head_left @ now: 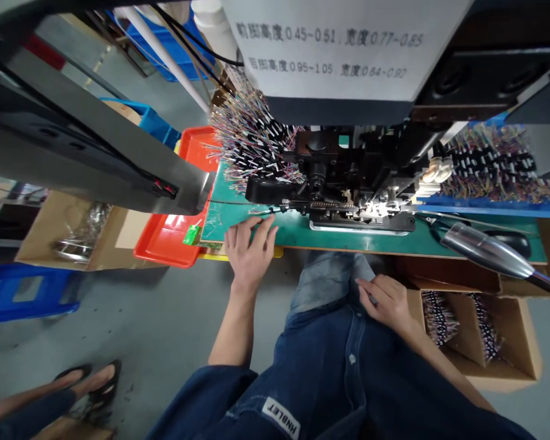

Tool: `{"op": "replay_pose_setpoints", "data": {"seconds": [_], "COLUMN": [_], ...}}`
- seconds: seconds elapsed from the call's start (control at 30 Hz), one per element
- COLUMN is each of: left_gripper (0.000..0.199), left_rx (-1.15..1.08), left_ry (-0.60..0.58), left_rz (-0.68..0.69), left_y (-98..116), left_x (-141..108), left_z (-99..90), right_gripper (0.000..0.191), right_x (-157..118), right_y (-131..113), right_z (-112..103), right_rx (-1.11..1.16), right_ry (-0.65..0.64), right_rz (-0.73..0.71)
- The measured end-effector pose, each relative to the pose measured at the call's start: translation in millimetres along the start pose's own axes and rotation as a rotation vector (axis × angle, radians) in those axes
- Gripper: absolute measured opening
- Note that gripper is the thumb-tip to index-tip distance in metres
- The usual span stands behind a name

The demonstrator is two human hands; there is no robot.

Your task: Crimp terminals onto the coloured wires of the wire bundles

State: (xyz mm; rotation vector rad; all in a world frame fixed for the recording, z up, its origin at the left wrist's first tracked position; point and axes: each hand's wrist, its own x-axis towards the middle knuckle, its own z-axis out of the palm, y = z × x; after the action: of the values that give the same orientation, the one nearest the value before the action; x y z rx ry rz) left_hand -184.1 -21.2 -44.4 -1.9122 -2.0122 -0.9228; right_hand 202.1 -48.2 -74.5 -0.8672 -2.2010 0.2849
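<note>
My left hand [250,253] rests at the front edge of a green work mat [224,214], fingers apart and holding nothing visible. Its fingertips lie just below a thin dark strip [268,211] feeding into a black terminal crimping machine [339,183]. A bundle of multicoloured wires [252,143] fans out behind the machine on the left. My right hand [385,302] lies on my jeans-covered thigh [339,360], away from the mat. A small dark item [372,298] shows at its fingertips, too small to tell whether it is held.
Pliers [435,226] and a chrome lamp head [486,250] sit at right, above a divided cardboard box [481,330] of wire bundles. More wires lie on a blue tray [490,165]. An orange tray [165,238] is left of the mat. Another person's sandalled feet [91,385] show lower left.
</note>
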Motion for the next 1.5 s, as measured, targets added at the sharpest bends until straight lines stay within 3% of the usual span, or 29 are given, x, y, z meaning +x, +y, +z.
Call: {"op": "replay_pose_setpoints", "data": {"seconds": [0.1,0.23,0.47,0.6,0.73,0.87,0.97,1.1,1.23,1.37,1.5], "left_gripper": [0.037,0.031,0.021,0.019,0.027,0.03,0.046,0.058,0.06,0.064,0.064], "left_rx": [-0.028,0.005,0.027,-0.039,-0.434,-0.893,-1.121,-1.159,-1.151,-1.205,-1.153], "left_ry": [-0.09,-0.251,-0.253,-0.379,-0.57,-0.536,-0.473,-0.497,-0.491,-0.447,-0.275], "left_rz": [-0.033,-0.029,-0.105,-0.113,-0.343,-0.643,-0.734,-0.736,-0.755,-0.709,-0.709], "left_y": [8,15,20,22,29,42,60,84,90,82,80], "left_x": [14,29,32,31,11,-16,-29,-38,-40,-38,-32], "left_z": [2.6,7.4,5.9,-14.1,-41.5,-40.6,-24.7,-9.2,-9.2,-12.0,-8.1], "right_gripper": [0.015,0.016,0.016,0.017,0.017,0.02,0.023,0.036,0.052,0.061,0.068], "right_x": [10,21,13,11,14,21,32,54,71,68,52], "right_y": [-3,-10,-17,-16,-14,-18,-29,-48,-58,-54,-44], "right_z": [10,15,22,23,23,28,38,57,69,59,46], "right_rx": [0.022,0.075,0.167,0.193,0.23,0.403,0.635,0.933,1.046,1.101,1.136], "right_ry": [0.011,0.022,0.02,0.009,0.002,-0.091,-0.243,-0.405,-0.368,-0.387,-0.414], "right_rz": [-0.03,-0.048,0.05,0.051,0.093,0.274,0.481,0.705,0.776,0.806,0.836]}}
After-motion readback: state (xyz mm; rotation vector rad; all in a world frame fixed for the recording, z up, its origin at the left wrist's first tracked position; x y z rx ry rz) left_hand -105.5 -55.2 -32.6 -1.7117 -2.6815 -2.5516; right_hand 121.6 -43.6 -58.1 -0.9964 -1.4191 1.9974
